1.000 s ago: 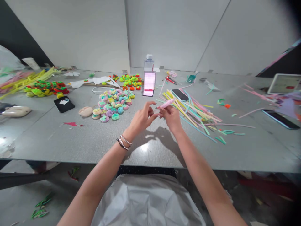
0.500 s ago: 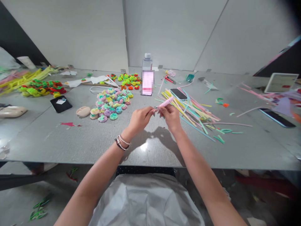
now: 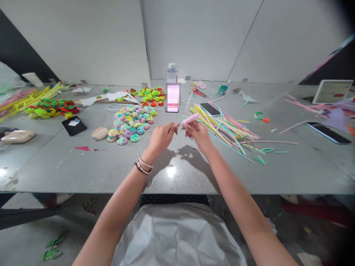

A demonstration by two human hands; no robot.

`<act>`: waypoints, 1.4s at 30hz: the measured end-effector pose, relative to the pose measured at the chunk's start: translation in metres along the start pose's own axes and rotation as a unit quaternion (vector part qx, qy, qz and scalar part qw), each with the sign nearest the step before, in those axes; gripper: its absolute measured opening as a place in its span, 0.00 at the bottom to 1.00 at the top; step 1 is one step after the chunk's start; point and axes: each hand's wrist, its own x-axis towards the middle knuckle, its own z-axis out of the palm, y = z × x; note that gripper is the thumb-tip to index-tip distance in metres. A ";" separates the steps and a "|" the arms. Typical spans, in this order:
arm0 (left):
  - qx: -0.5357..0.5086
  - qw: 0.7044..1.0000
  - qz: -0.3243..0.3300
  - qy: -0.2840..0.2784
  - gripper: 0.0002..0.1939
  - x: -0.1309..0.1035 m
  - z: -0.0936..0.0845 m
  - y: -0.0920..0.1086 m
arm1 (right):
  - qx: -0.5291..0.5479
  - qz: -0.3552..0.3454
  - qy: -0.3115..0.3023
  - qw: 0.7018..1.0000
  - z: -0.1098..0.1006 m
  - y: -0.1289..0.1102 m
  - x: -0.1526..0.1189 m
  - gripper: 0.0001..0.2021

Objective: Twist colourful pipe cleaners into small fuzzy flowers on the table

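Observation:
My right hand [image 3: 197,133] grips a pink coiled pipe cleaner [image 3: 190,118] above the grey table [image 3: 111,173], the coil tilted up to the right. Just left of it, my left hand [image 3: 165,136] has its fingers pinched together near the coil's lower end; what they hold, if anything, is too small to make out. Right of my hands lies a loose pile of pastel pipe cleaners [image 3: 230,129]. A heap of pastel fuzzy pieces [image 3: 133,123] is to the left of my left hand.
A phone [image 3: 173,98] stands against a clear bottle [image 3: 171,73] at the back. Red-handled scissors [image 3: 200,92] and another phone [image 3: 210,109] lie right of it. Red and green fuzzy pieces [image 3: 52,108], a black phone [image 3: 74,126] and a beige object [image 3: 100,133] are on the left.
My left hand has moved slightly left and down, widening the gap between my hands. The pink coil has shifted a little left and lies at a flatter angle.

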 end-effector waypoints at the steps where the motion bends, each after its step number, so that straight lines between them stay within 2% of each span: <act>1: 0.040 0.999 0.007 0.006 0.25 0.000 -0.002 -0.002 | -0.003 0.001 0.005 1.000 -0.001 -0.001 0.000 0.22; 3: 0.100 0.995 0.017 0.011 0.27 0.000 -0.004 -0.005 | -0.007 0.007 0.022 1.000 -0.004 -0.003 0.000 0.25; 5: 0.130 0.991 0.025 0.010 0.28 -0.001 -0.003 -0.007 | -0.020 0.026 0.020 0.999 -0.006 -0.004 -0.001 0.23; 8: 0.157 0.987 0.033 0.016 0.29 -0.001 -0.001 -0.011 | -0.044 0.049 -0.028 0.997 -0.004 -0.005 -0.003 0.19; 12: 0.194 0.980 0.042 0.022 0.29 0.000 -0.001 -0.014 | -0.054 0.038 -0.068 0.996 0.002 -0.004 -0.006 0.18; 22: 0.244 0.968 0.064 0.002 0.28 0.000 -0.005 -0.017 | -0.056 0.053 -0.051 0.996 0.008 -0.007 -0.010 0.17; 31: 0.245 0.966 0.077 0.028 0.29 0.003 -0.017 -0.033 | -0.094 0.007 -0.038 0.995 0.015 -0.005 -0.014 0.16; 37: 0.227 0.970 0.073 0.044 0.28 0.006 -0.025 -0.045 | -0.104 0.008 -0.042 0.994 0.015 -0.006 -0.015 0.15; 40: 0.200 0.977 0.042 0.063 0.28 0.008 -0.032 -0.055 | -0.115 0.002 -0.034 0.993 0.010 -0.007 -0.013 0.14; 42: 0.179 0.978 -0.002 0.106 0.29 0.008 -0.041 -0.063 | -0.137 -0.011 -0.021 0.990 0.005 -0.005 -0.010 0.13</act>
